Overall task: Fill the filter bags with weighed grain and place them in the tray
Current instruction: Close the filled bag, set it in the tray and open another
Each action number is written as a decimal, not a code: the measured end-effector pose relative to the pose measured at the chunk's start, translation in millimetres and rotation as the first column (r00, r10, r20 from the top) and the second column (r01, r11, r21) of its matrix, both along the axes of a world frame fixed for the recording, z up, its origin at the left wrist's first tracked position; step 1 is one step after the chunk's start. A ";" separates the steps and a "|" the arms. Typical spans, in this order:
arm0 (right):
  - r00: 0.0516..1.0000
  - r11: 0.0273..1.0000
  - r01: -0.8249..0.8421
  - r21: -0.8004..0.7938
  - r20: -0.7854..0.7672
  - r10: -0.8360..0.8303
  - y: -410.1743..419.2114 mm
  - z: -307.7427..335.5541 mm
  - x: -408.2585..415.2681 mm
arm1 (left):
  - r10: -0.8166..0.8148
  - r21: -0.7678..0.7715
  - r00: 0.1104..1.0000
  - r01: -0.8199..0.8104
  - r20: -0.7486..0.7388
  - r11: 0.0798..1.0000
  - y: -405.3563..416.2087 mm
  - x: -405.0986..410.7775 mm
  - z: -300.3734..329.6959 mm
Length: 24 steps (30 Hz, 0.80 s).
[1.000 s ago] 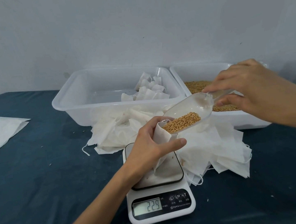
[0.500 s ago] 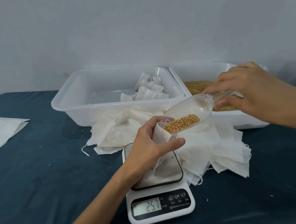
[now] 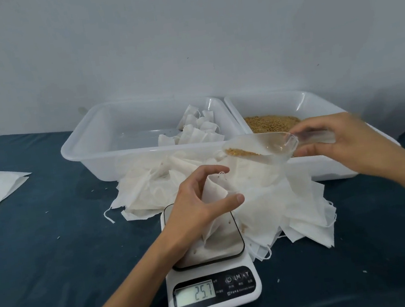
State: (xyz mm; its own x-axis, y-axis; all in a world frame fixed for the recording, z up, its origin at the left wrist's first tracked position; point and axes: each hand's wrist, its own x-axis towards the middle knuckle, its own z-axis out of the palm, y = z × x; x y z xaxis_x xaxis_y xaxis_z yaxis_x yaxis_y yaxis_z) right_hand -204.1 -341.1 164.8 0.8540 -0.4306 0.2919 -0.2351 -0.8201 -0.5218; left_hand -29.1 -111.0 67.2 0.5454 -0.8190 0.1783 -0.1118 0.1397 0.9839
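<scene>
A filter bag [image 3: 213, 198] is held upright on the scale [image 3: 212, 275] by the curled left hand [image 3: 198, 205], so its mouth stays open for weighing. A clear scoop [image 3: 262, 148] with little grain [image 3: 241, 152] is pinched by the right hand [image 3: 344, 145] beside the grain tray [image 3: 302, 100], while filled bags lie in the tray [image 3: 88, 153] behind

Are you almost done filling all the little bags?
Not yet. Some filled bags already sit in the tray. The left hand holds a bag on the scale, reading 25.7; the right hand holds the scoop. Many empty bags wait.
</scene>
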 end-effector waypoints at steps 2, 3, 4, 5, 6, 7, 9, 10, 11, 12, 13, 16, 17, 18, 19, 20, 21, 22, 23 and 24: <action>0.999 0.998 0.022 0.063 0.028 -0.024 -16.2 -3.1 -0.2 | 0.006 0.006 1.000 -0.006 0.004 1.000 -0.7 0.3 -1.2; 0.998 0.995 0.052 0.091 0.040 -0.056 -26.3 -6.0 0.3 | 0.008 0.002 1.000 -0.008 0.001 1.000 -0.7 0.3 -1.5; 0.994 0.989 0.097 0.112 0.047 -0.103 -37.4 -9.9 1.3 | 0.010 -0.001 1.000 -0.010 -0.002 1.000 -0.9 0.5 -1.7; 0.986 0.981 0.153 0.119 0.044 -0.159 -49.3 -14.0 3.2 | 0.011 -0.005 1.000 -0.011 -0.006 1.000 -0.8 0.6 -1.9; 0.974 0.970 0.219 0.108 0.029 -0.224 -60.7 -19.0 5.1 | 0.009 -0.009 1.000 -0.010 -0.014 1.000 -0.9 0.7 -2.2; 0.959 0.956 0.282 0.084 0.002 -0.283 -71.4 -24.3 7.6 | 0.007 -0.013 1.000 -0.008 -0.024 1.000 -1.0 0.6 -2.4; 0.925 0.926 0.377 0.033 -0.069 -0.374 -88.3 -34.9 13.2 | 0.006 -0.012 0.999 -0.007 -0.033 1.000 -1.2 0.5 -2.8; 0.910 0.913 0.407 0.028 -0.104 -0.402 -94.8 -39.6 16.3 | 0.004 -0.011 0.999 -0.005 -0.034 1.000 -1.3 0.5 -3.3; 0.899 0.905 0.424 0.031 -0.138 -0.416 -100.8 -43.8 19.2 | 0.000 -0.011 0.999 0.000 -0.035 1.000 -1.4 0.5 -3.6; 0.891 0.902 0.431 0.035 -0.178 -0.418 -106.0 -47.4 22.3 | -0.005 -0.009 0.999 0.005 -0.036 1.000 -1.4 0.5 -4.0; 0.882 0.901 0.432 0.031 -0.224 -0.415 -110.8 -50.4 25.9 | -0.006 -0.006 0.999 0.006 -0.036 1.000 -1.5 0.8 -4.6; 0.829 0.897 0.441 -0.022 -0.373 -0.416 -119.1 -56.4 36.6 | -0.015 -0.004 0.999 0.015 -0.035 1.000 -1.9 1.3 -6.3; 0.813 0.898 0.437 -0.048 -0.407 -0.417 -120.9 -57.9 39.8 | -0.023 -0.005 0.999 0.023 -0.039 1.000 -1.9 1.3 -6.5; 0.799 0.899 0.432 -0.070 -0.433 -0.417 -122.6 -59.3 42.5 | -0.028 -0.005 0.999 0.028 -0.039 1.000 -1.8 1.3 -6.7; 0.787 0.901 0.425 -0.085 -0.456 -0.414 -123.8 -59.9 44.6 | -0.025 0.001 0.999 0.025 -0.031 1.000 -1.8 1.5 -7.1; 0.777 0.903 0.419 -0.096 -0.477 -0.411 -123.9 -59.6 45.6 | -0.017 0.008 1.000 0.017 -0.020 1.000 -2.1 1.8 -7.8; 0.770 0.904 0.415 -0.102 -0.490 -0.409 -121.9 -58.7 45.9 | -0.004 0.011 1.000 0.004 -0.010 1.000 -2.7 2.4 -9.1; 0.767 0.902 0.416 -0.119 -0.487 -0.418 -118.4 -57.9 46.1 | 0.011 0.010 1.000 -0.011 -0.005 1.000 -3.5 3.4 -10.5; 0.777 0.894 0.421 -0.153 -0.447 -0.442 -113.7 -57.2 46.1 | 0.023 0.006 1.000 -0.023 -0.002 1.000 -4.4 4.4 -11.4; 0.807 0.881 0.432 -0.191 -0.354 -0.472 -106.6 -56.4 46.6 | 0.031 0.003 1.000 -0.031 0.002 1.000 -5.2 5.1 -11.6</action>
